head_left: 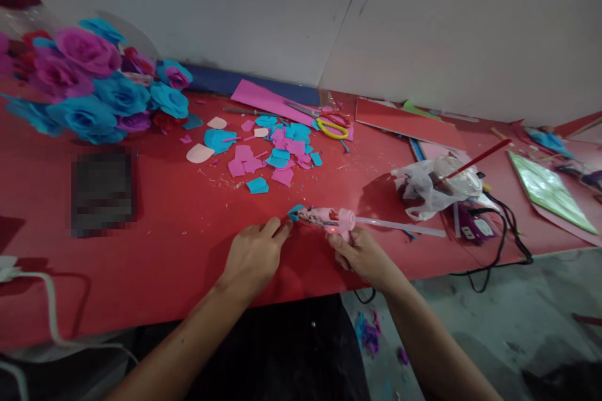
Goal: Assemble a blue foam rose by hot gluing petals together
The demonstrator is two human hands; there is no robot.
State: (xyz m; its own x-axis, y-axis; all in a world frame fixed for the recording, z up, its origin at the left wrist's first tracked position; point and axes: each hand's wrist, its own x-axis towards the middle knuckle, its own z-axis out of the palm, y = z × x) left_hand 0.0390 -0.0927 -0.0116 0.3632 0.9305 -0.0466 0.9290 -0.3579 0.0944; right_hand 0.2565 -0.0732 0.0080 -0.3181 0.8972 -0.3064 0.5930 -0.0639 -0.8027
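Surface: long red bench (179,276) running across the view, flecked with small scraps, its far edge along a pale grey wall (226,19) with a few dark scratches. Grey floor (555,301) at lower right, with blue and purple paper scraps (369,333) on it.

Small curved blue paper piece (295,211): near the middle of the bench, at the fingertips of the left hand (255,252). Left hand pinches it, thumb and fingers drawn together; exact finger contact partly hidden. Right hand (360,255) wrapped around the handle of a pale pink glue gun (324,218) with a mottled dark front and a small orange light. Nozzle points left and meets the blue paper piece, covering part of it. Long translucent glue stick (404,226) protrudes from the rear, to the right.

Surroundings: just beyond the hands, a loose scatter of blue and pink cut-paper petals (282,156), some overlapping. Scissors with red and yellow handles (333,130) lie behind it, partly over a bright pink paper sheet (268,102). Far left, a dense bunch of blue, pink and red paper flowers (94,91); nearer, a dark rectangular object (103,191), pixelated, identity unclear. White cable (51,313) at the left edge. Right of the glue gun: crumpled translucent plastic bag (426,191) around a cup with a red straw (480,160), and, beside it, a purple packet (473,225) next to black cords (505,232) overhanging the front edge.
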